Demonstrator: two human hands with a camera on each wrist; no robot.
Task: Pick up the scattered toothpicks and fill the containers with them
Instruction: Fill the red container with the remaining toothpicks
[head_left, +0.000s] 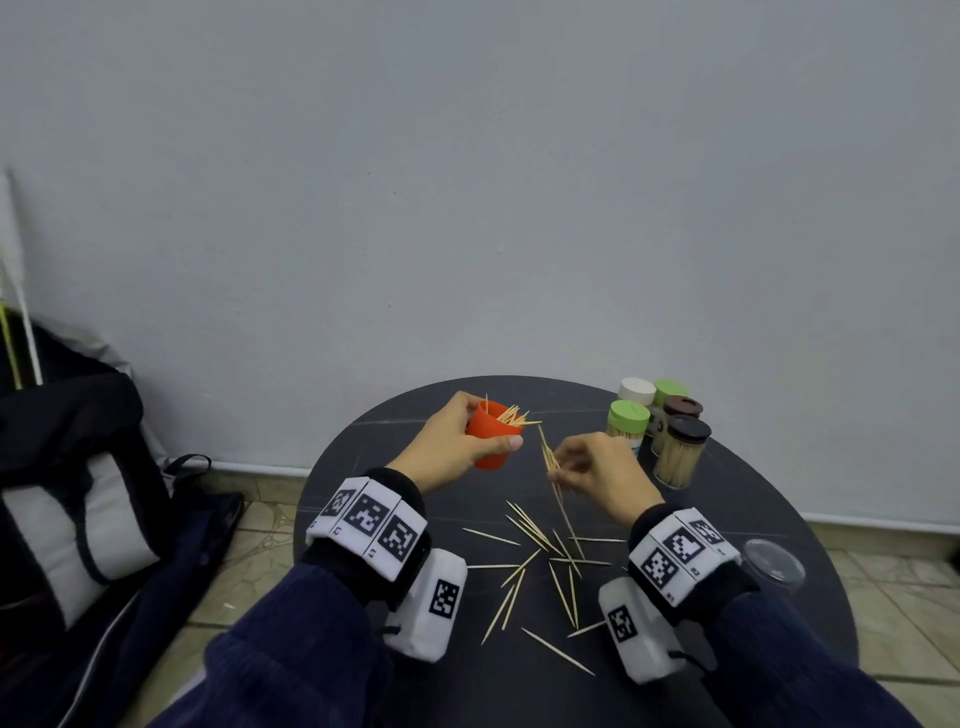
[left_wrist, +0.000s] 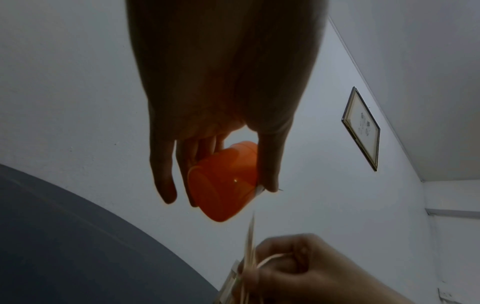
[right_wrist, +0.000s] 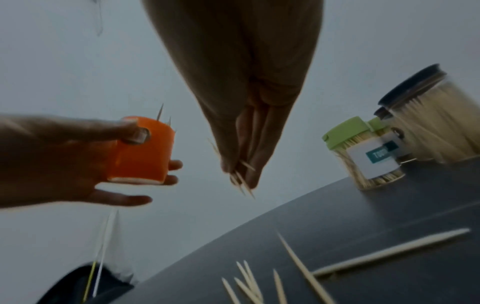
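Note:
My left hand (head_left: 457, 441) grips an orange cup (head_left: 491, 436), lifted above the round dark table (head_left: 395, 467); several toothpicks stick out of its mouth. The cup (left_wrist: 223, 185) shows from below between thumb and fingers, and from the side (right_wrist: 142, 152) in the right wrist view. My right hand (head_left: 597, 473) pinches a small bundle of toothpicks (head_left: 549, 457) just right of the cup, tips pointing up toward it. The bundle (right_wrist: 242, 181) pokes out past the fingertips. Several loose toothpicks (head_left: 540, 561) lie scattered on the table between my wrists.
Several lidded jars stand at the table's back right: two green-lidded (head_left: 628, 423), a white-lidded one (head_left: 636, 392) and two dark-lidded jars (head_left: 683, 452) full of toothpicks. A clear plastic lid (head_left: 771, 564) lies at the right edge. A dark bag (head_left: 78, 483) sits on the floor, left.

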